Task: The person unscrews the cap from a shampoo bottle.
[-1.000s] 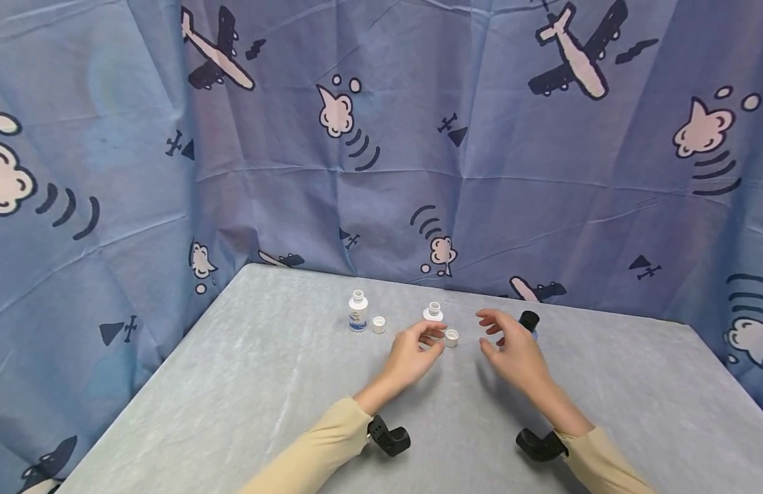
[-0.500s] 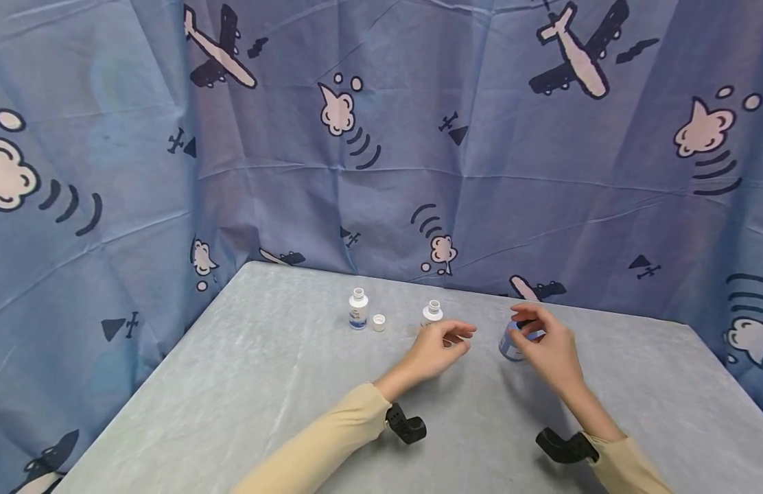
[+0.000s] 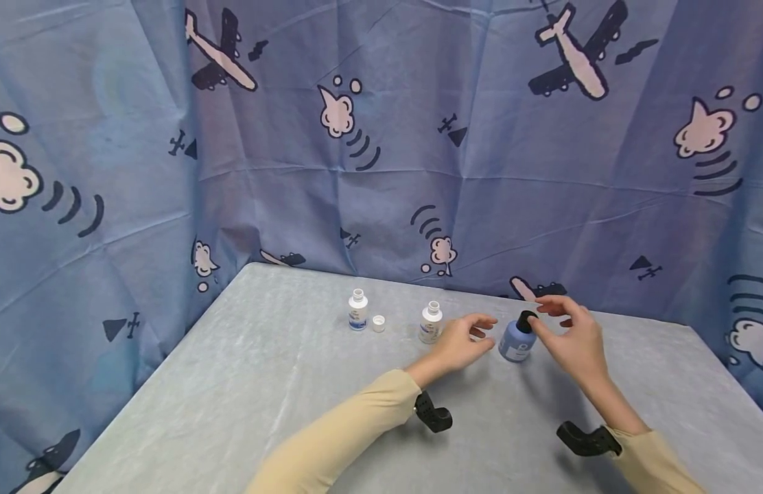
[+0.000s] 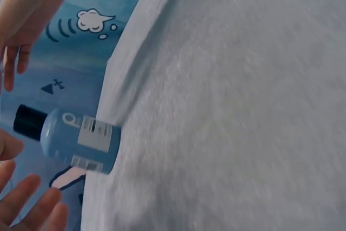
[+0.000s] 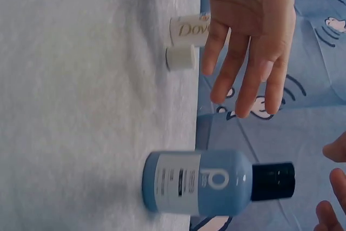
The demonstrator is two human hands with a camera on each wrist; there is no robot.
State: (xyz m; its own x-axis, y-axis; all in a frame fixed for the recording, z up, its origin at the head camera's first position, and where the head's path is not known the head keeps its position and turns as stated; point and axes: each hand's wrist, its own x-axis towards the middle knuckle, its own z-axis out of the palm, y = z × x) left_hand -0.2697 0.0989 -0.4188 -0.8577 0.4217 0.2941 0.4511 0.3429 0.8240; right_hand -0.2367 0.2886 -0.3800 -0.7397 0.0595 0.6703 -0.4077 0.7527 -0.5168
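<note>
A blue bottle (image 3: 517, 339) with a black cap (image 3: 527, 320) stands upright on the table between my two hands. My right hand (image 3: 573, 336) is raised at the cap's right side, its fingers spread and a gap from the cap in the right wrist view. My left hand (image 3: 464, 341) hovers left of the bottle, fingers loosely bent and holding nothing. Just behind the left hand stands an uncapped white bottle (image 3: 430, 322), marked Dove in the right wrist view. A loose white cap (image 5: 181, 58) lies near it, hidden by the left hand in the head view.
Farther left stands a second uncapped white bottle (image 3: 358, 310) with a blue-marked label. Beside it is another white cap (image 3: 379, 323). A blue curtain (image 3: 381, 137) hangs along the back edge of the grey-covered table (image 3: 233, 391).
Both hands have moved right. The right hand has gone past the blue bottle's cap to its far side; the left hand has left the white bottle and come closer to the blue one.
</note>
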